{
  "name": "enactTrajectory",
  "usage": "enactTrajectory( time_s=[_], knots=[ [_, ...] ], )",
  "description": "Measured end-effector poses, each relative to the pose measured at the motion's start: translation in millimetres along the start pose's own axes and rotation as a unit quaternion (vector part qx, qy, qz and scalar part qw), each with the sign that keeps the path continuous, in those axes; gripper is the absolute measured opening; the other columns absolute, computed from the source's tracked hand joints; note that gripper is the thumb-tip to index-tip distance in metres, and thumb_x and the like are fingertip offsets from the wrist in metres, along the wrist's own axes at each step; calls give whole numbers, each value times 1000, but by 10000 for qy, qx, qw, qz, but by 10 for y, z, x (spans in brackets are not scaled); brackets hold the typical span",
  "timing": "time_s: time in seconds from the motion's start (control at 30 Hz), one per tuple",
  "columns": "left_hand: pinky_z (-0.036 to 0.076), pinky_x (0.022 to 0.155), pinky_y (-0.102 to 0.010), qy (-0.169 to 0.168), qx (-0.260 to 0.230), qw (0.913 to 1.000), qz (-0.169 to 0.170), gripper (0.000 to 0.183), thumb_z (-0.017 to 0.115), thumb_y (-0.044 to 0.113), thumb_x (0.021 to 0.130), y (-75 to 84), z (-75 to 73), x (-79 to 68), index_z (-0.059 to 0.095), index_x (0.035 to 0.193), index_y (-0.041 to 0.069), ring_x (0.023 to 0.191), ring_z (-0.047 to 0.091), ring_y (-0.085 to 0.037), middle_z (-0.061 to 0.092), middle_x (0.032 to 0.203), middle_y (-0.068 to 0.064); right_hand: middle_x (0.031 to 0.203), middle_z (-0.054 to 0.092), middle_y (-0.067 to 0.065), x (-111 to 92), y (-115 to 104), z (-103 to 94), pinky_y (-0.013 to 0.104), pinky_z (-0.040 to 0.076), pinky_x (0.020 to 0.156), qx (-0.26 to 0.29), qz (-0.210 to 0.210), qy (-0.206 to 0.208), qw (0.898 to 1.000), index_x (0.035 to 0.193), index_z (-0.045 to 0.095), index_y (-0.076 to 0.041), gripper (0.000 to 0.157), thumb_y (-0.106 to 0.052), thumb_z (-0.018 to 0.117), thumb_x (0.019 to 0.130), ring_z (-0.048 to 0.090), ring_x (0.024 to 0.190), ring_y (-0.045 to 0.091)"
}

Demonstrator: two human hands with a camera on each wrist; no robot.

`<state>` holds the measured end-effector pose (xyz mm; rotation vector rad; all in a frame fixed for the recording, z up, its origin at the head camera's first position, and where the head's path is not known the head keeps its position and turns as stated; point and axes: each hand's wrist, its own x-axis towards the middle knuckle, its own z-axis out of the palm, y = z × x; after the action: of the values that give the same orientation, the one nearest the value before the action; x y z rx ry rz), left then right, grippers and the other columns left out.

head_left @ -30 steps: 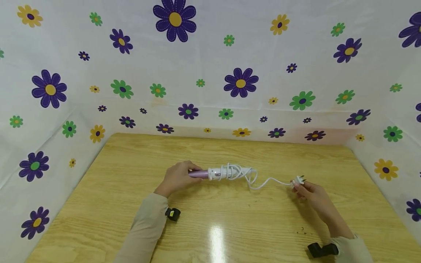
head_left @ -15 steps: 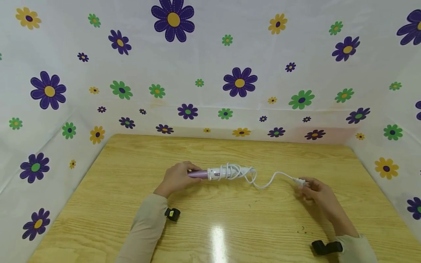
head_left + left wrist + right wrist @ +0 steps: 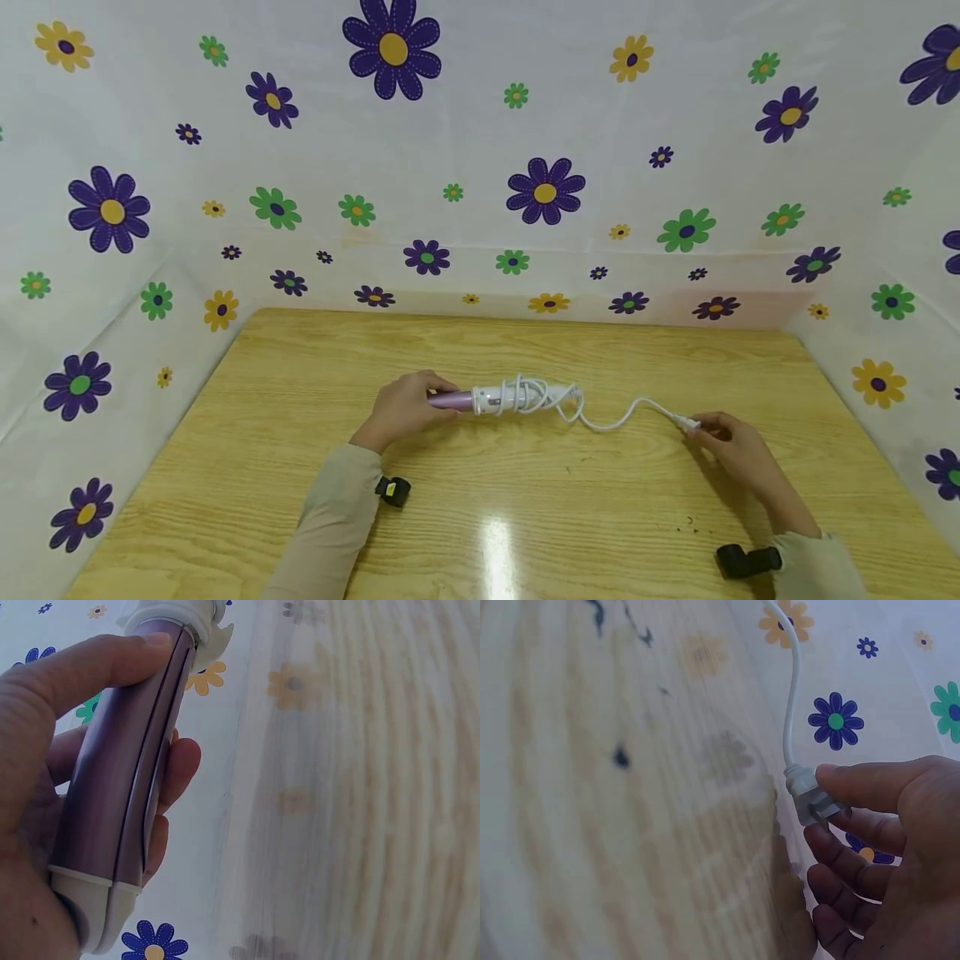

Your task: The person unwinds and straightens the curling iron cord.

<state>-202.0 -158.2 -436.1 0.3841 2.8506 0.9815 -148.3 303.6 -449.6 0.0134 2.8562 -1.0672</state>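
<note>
A curling iron point(image 3: 487, 398) with a purple barrel and white handle lies level over the middle of the table. My left hand point(image 3: 405, 407) grips its barrel, thumb along the top and fingers wrapped beneath, as the left wrist view shows on the barrel point(image 3: 124, 757). White cord point(image 3: 534, 393) is looped several times around the handle, and its free length curves off to the right. At the cord's end, my right hand point(image 3: 738, 454) pinches the white plug point(image 3: 810, 796) between thumb and fingers. Metal prongs point toward the fingers in the right wrist view.
The wood-grain table point(image 3: 420, 533) is walled at the back and sides by a white flowered cloth point(image 3: 480, 142). Small dark marks point(image 3: 690, 525) dot the tabletop near the right forearm. Each wrist carries a black camera mount point(image 3: 393, 490).
My right hand has moved slightly right and down with the plug, which has turned so its prongs face the hand. The free cord has shifted. My left hand stays on the barrel.
</note>
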Motion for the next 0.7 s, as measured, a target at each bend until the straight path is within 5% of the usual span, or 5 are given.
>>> enactTrajectory(
  time_s=[0.47, 0.7],
  knots=[
    [48, 73, -34, -46, 23, 10000, 39, 36, 81, 34, 76, -24, 22, 3, 74, 109, 20, 87, 63, -14, 71, 110, -1, 106, 60, 16, 26, -82, -60, 24, 48, 62, 0, -214, -93, 9997, 126, 54, 4, 42, -27, 57, 98, 53, 80, 1],
    [47, 73, -33, -23, 15, 10000, 4, 39, 82, 36, 75, -27, 25, 8, 73, 109, 20, 84, 62, -13, 71, 107, 0, 115, 60, 22, 88, -366, -83, 25, 48, 66, -188, -834, 49, 9963, 125, 56, 2, 40, -25, 59, 96, 58, 93, 21]
  ],
)
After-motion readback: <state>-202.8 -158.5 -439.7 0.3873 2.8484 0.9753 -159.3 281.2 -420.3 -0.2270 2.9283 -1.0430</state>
